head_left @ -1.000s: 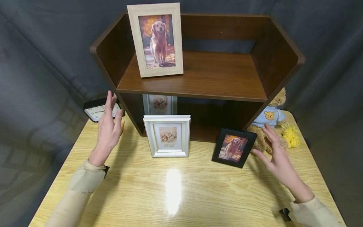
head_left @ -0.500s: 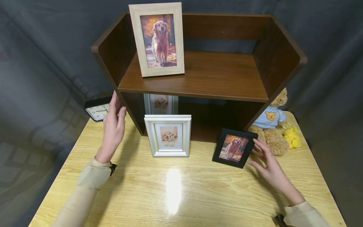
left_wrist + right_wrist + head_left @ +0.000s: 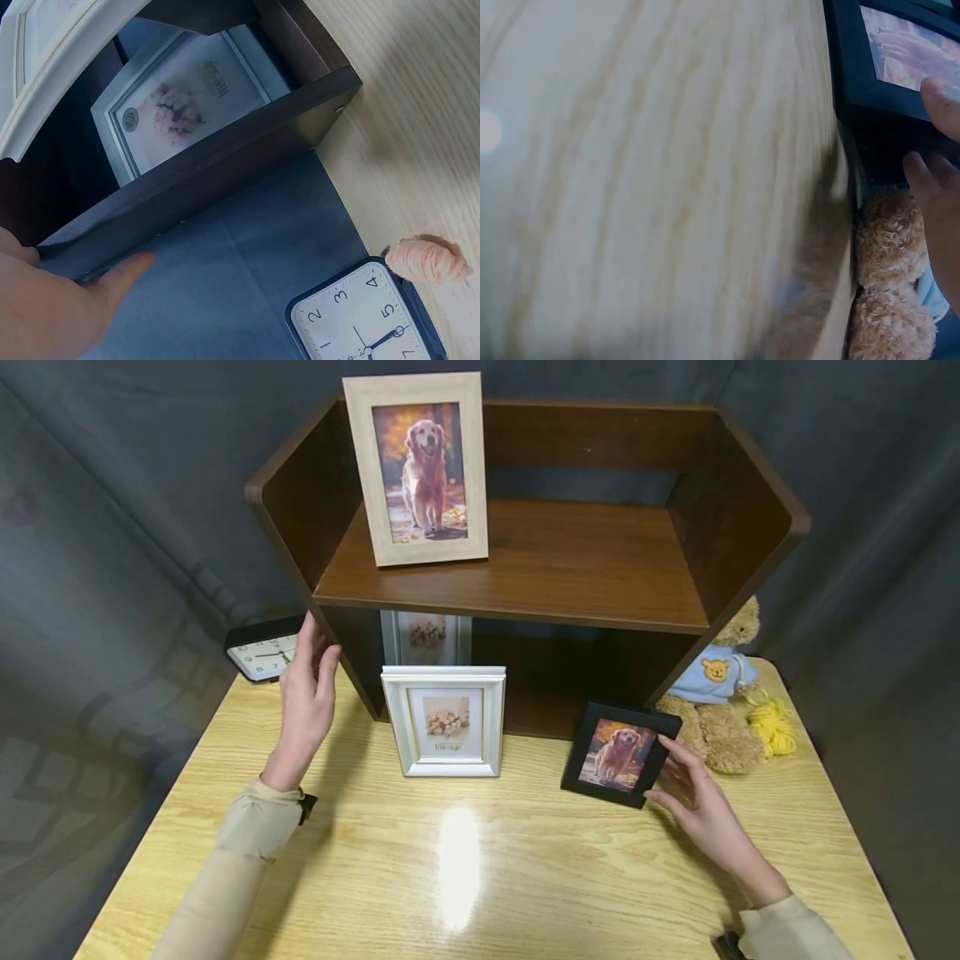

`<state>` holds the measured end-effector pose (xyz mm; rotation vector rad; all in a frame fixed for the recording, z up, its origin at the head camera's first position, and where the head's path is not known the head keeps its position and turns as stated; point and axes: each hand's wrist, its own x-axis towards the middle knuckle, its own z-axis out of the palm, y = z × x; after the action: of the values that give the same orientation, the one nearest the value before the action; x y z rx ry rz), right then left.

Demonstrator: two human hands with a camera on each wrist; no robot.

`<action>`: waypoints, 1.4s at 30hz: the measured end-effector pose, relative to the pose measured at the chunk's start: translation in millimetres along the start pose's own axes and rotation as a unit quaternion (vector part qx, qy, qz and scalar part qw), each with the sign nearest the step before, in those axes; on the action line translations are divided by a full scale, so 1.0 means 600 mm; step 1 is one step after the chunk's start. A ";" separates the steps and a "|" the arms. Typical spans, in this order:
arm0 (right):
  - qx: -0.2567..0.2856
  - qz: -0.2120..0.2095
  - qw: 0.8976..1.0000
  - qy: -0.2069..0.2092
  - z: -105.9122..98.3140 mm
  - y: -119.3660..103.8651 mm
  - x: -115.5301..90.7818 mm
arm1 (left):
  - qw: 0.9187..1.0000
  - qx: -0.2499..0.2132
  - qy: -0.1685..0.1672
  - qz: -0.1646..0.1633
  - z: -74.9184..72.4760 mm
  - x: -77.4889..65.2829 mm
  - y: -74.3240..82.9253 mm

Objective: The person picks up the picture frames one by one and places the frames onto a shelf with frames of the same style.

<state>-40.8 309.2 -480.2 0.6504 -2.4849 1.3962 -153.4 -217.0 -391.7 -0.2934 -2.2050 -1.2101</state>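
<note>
My left hand [image 3: 306,710] is at the left side panel of the dark brown shelf [image 3: 570,568], its fingers extended along the panel's outer face and its thumb by the front edge. In the left wrist view that finger [image 3: 129,276] lies outside the panel. On the right, my right hand [image 3: 705,814] holds the side edge of a black photo frame [image 3: 573,760] with a dog picture, thumb at its lower corner. The right wrist view shows one fingertip [image 3: 939,105] over the frame's face and others beside its edge. The frame leans back against the shelf's front.
A white photo frame [image 3: 491,727] stands before the shelf; a grey-blue one [image 3: 463,639] is inside it. A cream frame [image 3: 360,460] stands on top. Left lies a clock [image 3: 258,660] and a pink bundle [image 3: 426,260]; right, a teddy bear [image 3: 731,743] and yellow yarn [image 3: 772,727].
My left hand has moved right from in front of the clock to the shelf's side panel. My right hand has moved left and down from near the teddy bear to the black photo frame's edge.
</note>
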 end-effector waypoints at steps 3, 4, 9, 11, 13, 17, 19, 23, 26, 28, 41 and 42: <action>-0.004 0.015 1.000 0.004 0.004 0.002 -0.001 | 1.000 -0.005 -0.004 0.000 -0.001 0.001 0.000; -0.006 0.018 1.000 0.006 0.005 0.003 0.000 | 1.000 -0.006 -0.007 -0.002 -0.001 0.001 0.000; 0.000 0.023 1.000 0.018 0.012 0.006 0.003 | 1.000 -0.008 -0.024 -0.011 0.000 0.001 0.001; 0.008 0.022 0.999 0.022 0.014 0.008 0.004 | 1.000 -0.003 -0.027 -0.007 0.001 0.000 0.001; 0.018 0.022 0.999 0.024 0.015 0.009 0.003 | 1.000 0.005 -0.027 0.000 0.002 -0.001 0.001; 0.034 0.034 0.999 0.025 0.015 0.008 0.002 | 1.000 0.015 -0.022 0.006 0.003 -0.003 0.002; 0.046 0.044 0.998 0.024 0.015 0.006 0.003 | 1.000 0.016 -0.022 0.004 0.003 -0.003 0.003; 0.075 0.052 0.995 0.025 0.015 0.007 0.004 | 1.000 0.011 -0.024 -0.002 0.002 -0.004 0.005; 0.100 0.052 0.993 0.027 0.015 0.010 0.005 | 1.000 0.009 -0.026 -0.005 0.003 -0.005 0.005; 0.112 0.050 0.992 0.028 0.014 0.011 0.006 | 1.000 0.009 -0.024 -0.006 0.003 -0.005 0.005; 0.160 0.052 0.985 0.038 0.015 0.014 0.008 | 0.999 0.016 -0.028 -0.014 0.005 -0.007 0.012; 0.162 0.052 0.985 0.038 0.015 0.014 0.009 | 0.999 0.018 -0.027 -0.015 0.005 -0.007 0.012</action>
<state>-49.2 304.0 -489.4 0.5188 -2.2824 1.8526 -147.7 -210.1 -390.5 -0.2830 -2.2821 -1.1904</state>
